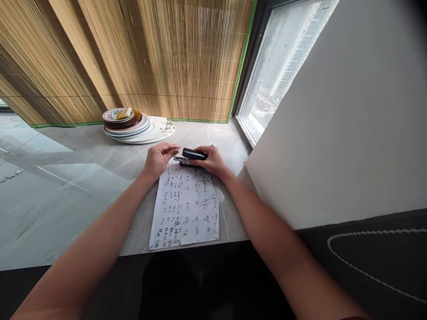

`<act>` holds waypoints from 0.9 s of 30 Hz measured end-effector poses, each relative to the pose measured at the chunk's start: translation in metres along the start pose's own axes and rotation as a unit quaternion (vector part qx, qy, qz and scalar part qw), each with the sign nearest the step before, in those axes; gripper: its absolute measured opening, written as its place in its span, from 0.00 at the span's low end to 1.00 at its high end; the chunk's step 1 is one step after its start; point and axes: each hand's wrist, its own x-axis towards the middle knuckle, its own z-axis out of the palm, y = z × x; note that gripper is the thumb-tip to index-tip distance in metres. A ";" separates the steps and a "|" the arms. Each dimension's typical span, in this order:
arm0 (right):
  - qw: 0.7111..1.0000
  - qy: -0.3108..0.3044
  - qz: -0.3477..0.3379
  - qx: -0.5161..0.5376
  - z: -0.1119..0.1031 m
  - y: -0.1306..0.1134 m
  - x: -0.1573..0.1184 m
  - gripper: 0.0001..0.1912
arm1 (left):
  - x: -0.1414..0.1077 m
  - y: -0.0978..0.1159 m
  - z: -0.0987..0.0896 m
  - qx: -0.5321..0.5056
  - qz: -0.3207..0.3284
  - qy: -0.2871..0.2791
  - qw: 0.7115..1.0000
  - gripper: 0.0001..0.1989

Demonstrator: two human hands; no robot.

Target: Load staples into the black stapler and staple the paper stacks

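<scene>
Your bamboo blind [143, 58] hangs behind the pale ledge [113, 165], its green lower edge along the far side. The written sheet of paper [187, 209] lies on the ledge between your forearms, its near edge close to the ledge's front. The stack of plates [126, 129] sits beyond your left hand [159, 160], near the blind. The black stapler [196, 154] is at the paper's far end, gripped in your right hand [212, 160], thumb on one side and fingers on the other. Its front points at your left hand, just beside those fingertips; its top cover appears raised off the metal rail. Your left hand has bent fingers brought near the thumb; whether they pinch anything, I cannot tell.
</scene>
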 end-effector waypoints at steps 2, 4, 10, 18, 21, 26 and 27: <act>1.000 -0.001 0.004 -0.002 0.000 0.000 0.000 0.17 | 0.000 -0.001 0.000 -0.009 -0.005 -0.006 1.000 0.19; 1.000 0.000 0.004 0.000 0.000 0.000 0.000 0.17 | 0.000 0.001 0.000 -0.011 -0.004 -0.015 1.000 0.20; 1.000 0.008 0.016 0.000 -0.001 0.001 0.000 0.17 | 0.000 0.009 0.000 0.061 0.016 -0.032 0.998 0.18; 1.000 0.006 0.007 -0.001 -0.001 -0.001 0.000 0.17 | 0.002 0.002 0.001 0.102 0.026 -0.076 0.991 0.22; 1.000 0.006 0.010 0.004 -0.001 -0.001 0.000 0.17 | 0.001 0.004 0.001 0.100 0.021 -0.081 0.991 0.21; 1.000 0.008 0.010 0.016 -0.002 -0.001 -0.001 0.18 | 0.001 0.007 0.001 0.096 0.013 -0.082 0.992 0.20; 1.000 0.009 0.008 0.017 -0.002 -0.001 -0.001 0.18 | 0.001 0.006 0.001 0.094 0.011 -0.082 0.992 0.20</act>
